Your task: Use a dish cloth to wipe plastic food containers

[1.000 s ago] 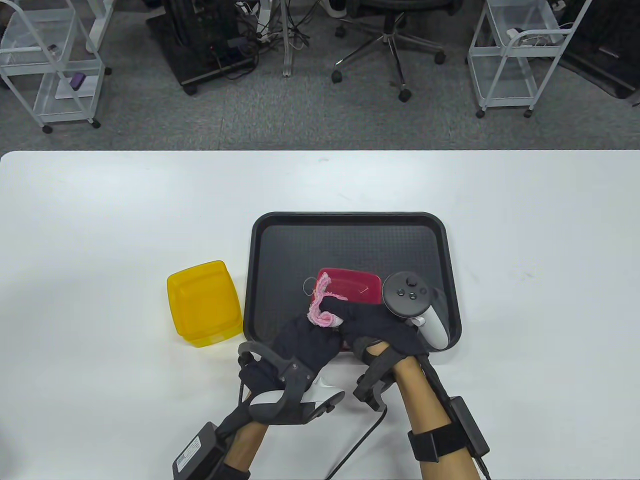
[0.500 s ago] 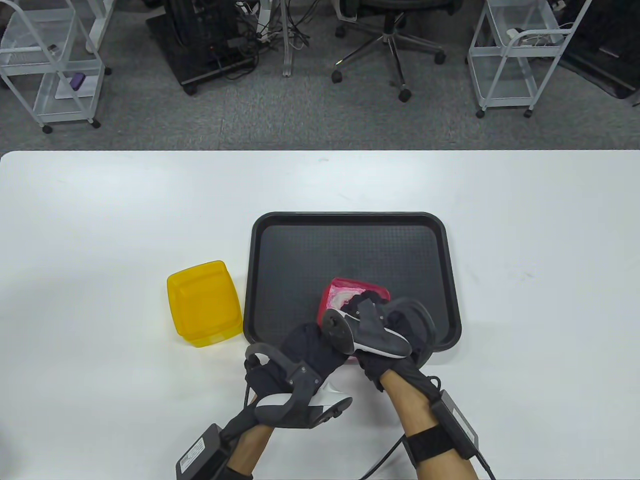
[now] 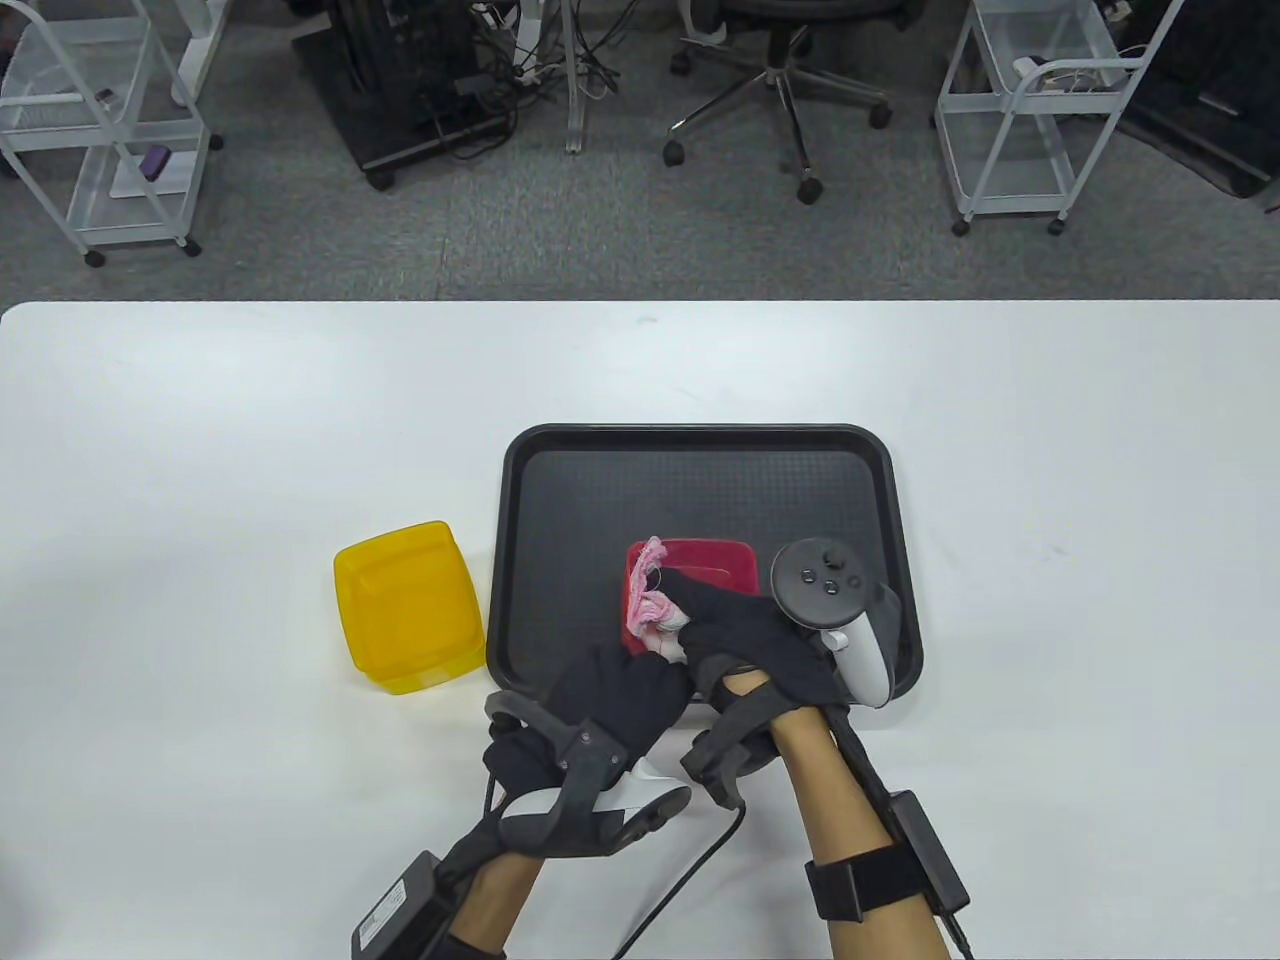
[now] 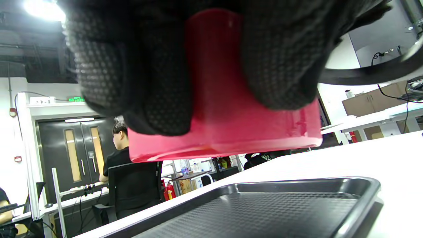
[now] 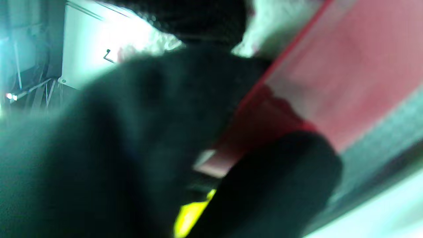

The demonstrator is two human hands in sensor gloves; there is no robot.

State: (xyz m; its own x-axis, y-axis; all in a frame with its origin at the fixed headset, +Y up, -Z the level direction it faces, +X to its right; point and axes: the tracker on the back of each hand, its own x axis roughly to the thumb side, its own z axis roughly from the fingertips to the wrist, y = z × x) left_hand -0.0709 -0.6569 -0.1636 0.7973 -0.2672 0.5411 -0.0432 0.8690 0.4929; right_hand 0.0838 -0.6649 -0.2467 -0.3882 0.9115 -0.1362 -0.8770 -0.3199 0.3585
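Note:
A red plastic container (image 3: 715, 566) is held tilted above the black tray (image 3: 700, 470). My left hand (image 3: 620, 690) grips its near end; the left wrist view shows my gloved fingers (image 4: 138, 66) wrapped over the red container (image 4: 224, 125), clear of the tray (image 4: 271, 208). My right hand (image 3: 725, 625) holds a bunched pink dish cloth (image 3: 652, 600) against the container's left rim. The right wrist view is blurred, with the red container (image 5: 333, 69) and the cloth (image 5: 274, 29) behind my glove. A yellow container (image 3: 408, 605) stands on the table left of the tray.
The white table (image 3: 1050, 480) spreads wide to the right and behind the tray. Its far edge borders a floor with an office chair (image 3: 790, 70) and wire carts (image 3: 1040, 110). Glove cables trail near the table's front edge.
My right hand has rolled back palm down, its tracker facing up again. The cloth has come out of the container's inside to its left rim. The left hand keeps its grip.

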